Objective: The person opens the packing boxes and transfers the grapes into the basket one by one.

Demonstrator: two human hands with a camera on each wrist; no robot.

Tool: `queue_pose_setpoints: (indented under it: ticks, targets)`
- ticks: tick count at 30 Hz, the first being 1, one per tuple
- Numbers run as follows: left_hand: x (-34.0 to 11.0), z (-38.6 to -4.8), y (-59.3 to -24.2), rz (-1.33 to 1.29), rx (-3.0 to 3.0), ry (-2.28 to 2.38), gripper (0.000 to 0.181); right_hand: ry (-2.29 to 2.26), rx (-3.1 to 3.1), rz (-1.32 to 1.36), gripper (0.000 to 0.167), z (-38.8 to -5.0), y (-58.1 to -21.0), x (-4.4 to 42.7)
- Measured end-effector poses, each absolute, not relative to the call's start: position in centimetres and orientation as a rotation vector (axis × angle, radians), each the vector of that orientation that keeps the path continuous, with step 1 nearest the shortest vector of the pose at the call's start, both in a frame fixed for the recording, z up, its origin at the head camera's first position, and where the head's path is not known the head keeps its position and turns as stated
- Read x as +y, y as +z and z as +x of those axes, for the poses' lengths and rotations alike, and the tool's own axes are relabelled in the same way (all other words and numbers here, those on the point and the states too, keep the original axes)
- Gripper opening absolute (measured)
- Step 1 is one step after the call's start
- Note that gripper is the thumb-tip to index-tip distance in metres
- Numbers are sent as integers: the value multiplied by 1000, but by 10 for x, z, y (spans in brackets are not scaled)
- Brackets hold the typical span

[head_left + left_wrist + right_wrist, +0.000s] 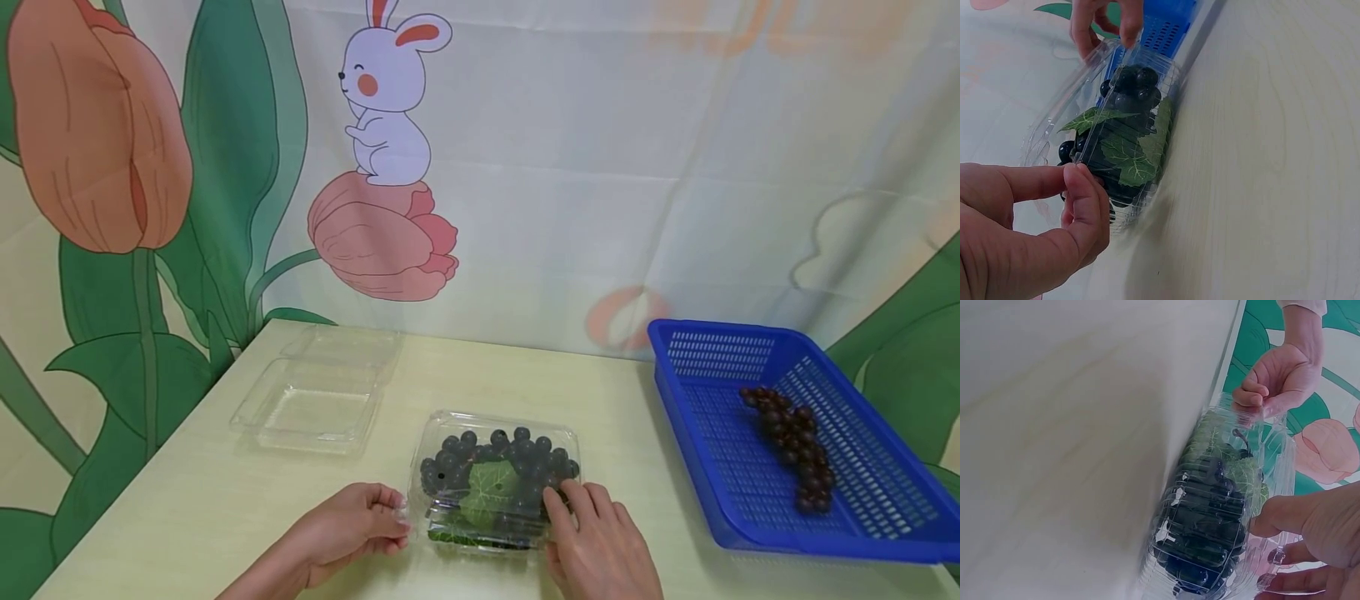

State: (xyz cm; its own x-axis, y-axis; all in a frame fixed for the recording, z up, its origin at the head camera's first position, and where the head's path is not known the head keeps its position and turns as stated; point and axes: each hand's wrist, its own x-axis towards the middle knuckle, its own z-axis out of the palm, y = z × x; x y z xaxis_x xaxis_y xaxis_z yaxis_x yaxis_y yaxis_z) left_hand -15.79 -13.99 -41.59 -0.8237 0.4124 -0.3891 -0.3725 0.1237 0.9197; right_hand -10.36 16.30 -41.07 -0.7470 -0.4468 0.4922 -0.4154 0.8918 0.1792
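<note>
A clear plastic clamshell box (480,418) stands on the table with dark grapes (528,457) and green leaves (491,492) inside. Its lid lies over the grapes; whether the catch is fastened cannot be told. My left hand (345,525) pinches the box's rim at the front left corner, thumb against fingertips, clearly so in the left wrist view (1041,219). At the front right corner, my right hand (603,546) grips the rim. In the right wrist view its thumb (1275,515) lies on the near edge and the other fingers reach over the lid.
An open clear clamshell box (311,417) stands at the back left of the table (187,492). To the right is a blue plastic basket (686,467) with a bunch of reddish-dark grapes (795,446) in it. A printed cloth (555,208) hangs behind the table.
</note>
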Motion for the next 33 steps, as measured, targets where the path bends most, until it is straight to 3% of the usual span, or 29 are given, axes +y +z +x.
queue_pose_setpoints:
  ticks: [20, 33]
  targets:
    - [-141, -159, -417, 73, 1839, 1749, 14, -35, -2602, 595, 50, -101, -410, 165]
    - [-141, -158, -419, 83, 1842, 1763, 13, -34, -2506, 685, 43, -104, -413, 170]
